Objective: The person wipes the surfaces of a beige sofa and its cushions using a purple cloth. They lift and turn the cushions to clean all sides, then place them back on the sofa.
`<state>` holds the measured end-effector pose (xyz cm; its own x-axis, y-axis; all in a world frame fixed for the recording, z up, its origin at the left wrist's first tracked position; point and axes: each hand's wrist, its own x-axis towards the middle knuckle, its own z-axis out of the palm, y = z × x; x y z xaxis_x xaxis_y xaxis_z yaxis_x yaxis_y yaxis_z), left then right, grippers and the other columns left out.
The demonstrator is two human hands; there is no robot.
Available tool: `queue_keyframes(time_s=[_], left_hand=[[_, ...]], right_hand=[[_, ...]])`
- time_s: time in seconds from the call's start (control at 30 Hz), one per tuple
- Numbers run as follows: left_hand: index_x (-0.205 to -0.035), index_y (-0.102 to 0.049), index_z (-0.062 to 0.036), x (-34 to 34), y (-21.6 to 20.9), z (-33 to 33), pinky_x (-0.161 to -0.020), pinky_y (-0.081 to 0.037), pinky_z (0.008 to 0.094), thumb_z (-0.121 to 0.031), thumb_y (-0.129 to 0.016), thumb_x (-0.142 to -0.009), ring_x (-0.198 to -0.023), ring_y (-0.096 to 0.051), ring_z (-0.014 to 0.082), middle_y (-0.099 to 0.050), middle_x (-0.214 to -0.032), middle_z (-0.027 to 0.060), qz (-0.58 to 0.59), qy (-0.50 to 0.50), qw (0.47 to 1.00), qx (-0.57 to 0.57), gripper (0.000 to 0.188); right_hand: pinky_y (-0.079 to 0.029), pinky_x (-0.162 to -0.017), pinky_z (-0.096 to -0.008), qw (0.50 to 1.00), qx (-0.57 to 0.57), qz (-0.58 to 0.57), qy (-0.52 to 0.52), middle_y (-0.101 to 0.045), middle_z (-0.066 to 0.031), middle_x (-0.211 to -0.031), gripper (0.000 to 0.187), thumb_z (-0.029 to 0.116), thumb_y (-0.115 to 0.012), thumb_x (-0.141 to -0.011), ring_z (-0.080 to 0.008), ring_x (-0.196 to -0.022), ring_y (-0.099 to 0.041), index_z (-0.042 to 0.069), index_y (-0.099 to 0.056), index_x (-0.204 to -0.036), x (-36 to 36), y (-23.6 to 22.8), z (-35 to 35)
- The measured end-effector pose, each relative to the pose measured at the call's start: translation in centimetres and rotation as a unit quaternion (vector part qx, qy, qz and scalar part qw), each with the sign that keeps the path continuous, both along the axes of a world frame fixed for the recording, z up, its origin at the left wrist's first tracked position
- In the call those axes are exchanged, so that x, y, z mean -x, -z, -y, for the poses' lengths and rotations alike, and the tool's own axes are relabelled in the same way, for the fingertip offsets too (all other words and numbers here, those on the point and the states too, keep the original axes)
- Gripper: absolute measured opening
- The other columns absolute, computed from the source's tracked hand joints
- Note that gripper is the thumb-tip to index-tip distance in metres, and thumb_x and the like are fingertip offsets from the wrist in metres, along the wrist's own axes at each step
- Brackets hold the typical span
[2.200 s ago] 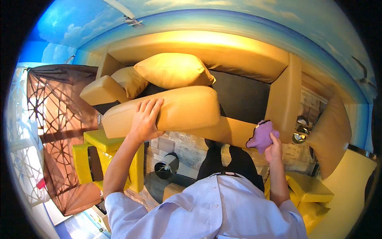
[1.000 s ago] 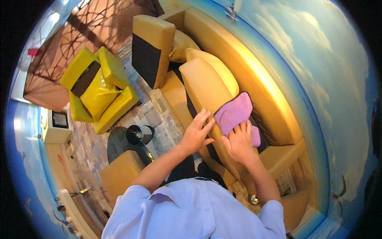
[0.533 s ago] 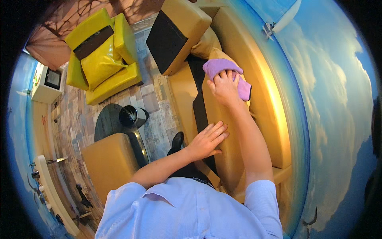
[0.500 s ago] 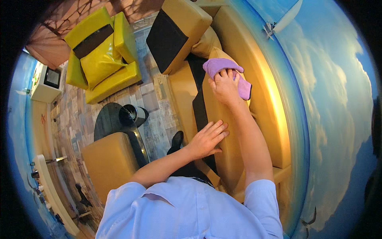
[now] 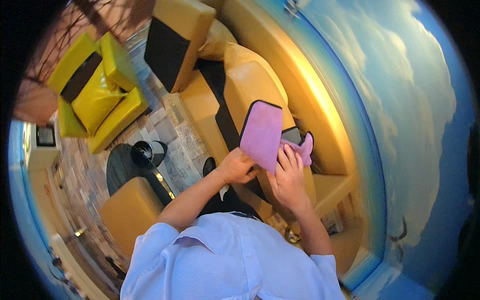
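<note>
The right hand [image 5: 289,181] is holding a purple cloth [image 5: 261,131] above a tan cushion [image 5: 249,84]; the left hand [image 5: 237,167] is curling at the cloth's left edge. A pillow [image 5: 256,57] is lying along the sofa's [image 5: 320,112] back edge. A pot [image 5: 144,152] is showing at a black table's [image 5: 117,172] edge.

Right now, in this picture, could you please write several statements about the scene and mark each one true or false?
1. The right hand holds a purple, dark-edged fabric cloth. True.
2. A glossy yellow-green armchair carries a matching cushion. True.
3. The left hand touches that armchair. False: this hand is by the cloth's lower left edge.
4. The wall on the right is plain red. False: the wall shows blue sky with white clouds.
5. The tan, block-shaped piece beside the cushions has a black panel. True.
</note>
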<state>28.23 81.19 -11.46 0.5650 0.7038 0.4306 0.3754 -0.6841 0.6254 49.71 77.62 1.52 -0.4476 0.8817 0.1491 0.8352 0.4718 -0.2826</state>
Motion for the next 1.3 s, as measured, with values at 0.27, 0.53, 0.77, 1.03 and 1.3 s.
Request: queue_keyframes(time_s=[0.27, 0.53, 0.77, 1.03, 1.3], left_hand=[[-0.146, -0.057, -0.0063, -1.3, -1.1, -0.3, -0.122, -0.039, 0.0552, -0.002, -0.076, -0.077, -0.148, -0.046, 0.0443, -0.051, -0.158, 0.0195, -0.023, -0.063, 0.994, -0.09, 0.072], [-0.155, -0.044, -0.0038, -2.5, -2.5, 1.2, -0.123, -0.036, 0.0557, -0.002, -0.078, -0.076, -0.153, -0.035, 0.0536, -0.041, -0.164, 0.028, -0.036, -0.077, 0.994, -0.062, 0.087], [-0.157, -0.042, -0.0014, -2.6, -4.0, 1.2, -0.124, -0.035, 0.0558, -0.005, -0.078, -0.08, -0.153, -0.034, 0.0533, -0.041, -0.163, 0.0284, -0.067, -0.086, 0.992, -0.069, 0.085], [-0.155, -0.046, -0.0038, -1.1, -3.9, -0.6, -0.124, -0.032, 0.0582, -0.009, -0.077, -0.084, -0.153, -0.036, 0.0483, -0.043, -0.164, 0.0238, -0.118, -0.057, 0.988, -0.081, 0.078], [-0.136, -0.067, -0.0115, 0.3, -3.6, -3.0, -0.121, -0.033, 0.0596, -0.014, -0.078, -0.084, -0.145, -0.047, 0.0359, -0.06, -0.15, 0.0112, -0.095, -0.031, 0.983, -0.152, 0.053]], right_hand=[[-0.03, -0.12, -0.0632, 0.99, 0.05, -0.028, 0.128, -0.05, -0.0126, -0.159, 0.053, 0.022, -0.078, -0.081, -0.0398, -0.149, -0.041, 0.003, -0.069, -0.13, -6.7, 0.4, 13.8], [-0.025, -0.119, -0.0721, 0.977, 0.057, -0.048, 0.198, -0.043, -0.0137, -0.164, 0.055, 0.019, -0.082, -0.078, -0.0458, -0.155, -0.031, 0.002, -0.07, -0.129, -8.0, 2.3, 16.8], [-0.03, -0.115, -0.0714, 0.983, 0.062, -0.071, 0.157, -0.041, -0.0137, -0.166, 0.053, 0.04, -0.061, -0.103, -0.0481, -0.149, -0.037, -0.002, -0.066, -0.135, -6.3, 0.7, 4.3], [-0.038, -0.111, -0.0641, 0.98, 0.02, -0.131, 0.147, -0.051, -0.0128, -0.156, 0.047, 0.035, -0.069, -0.097, -0.0399, -0.146, -0.044, 0.005, -0.067, -0.133, -5.7, 2.6, 0.1], [-0.042, -0.113, -0.0498, 0.899, 0.123, -0.162, 0.389, -0.059, -0.019, -0.145, 0.053, 0.023, -0.067, -0.096, -0.0375, -0.135, -0.056, 0.003, -0.057, -0.145, -9.3, 2.6, 8.3]])
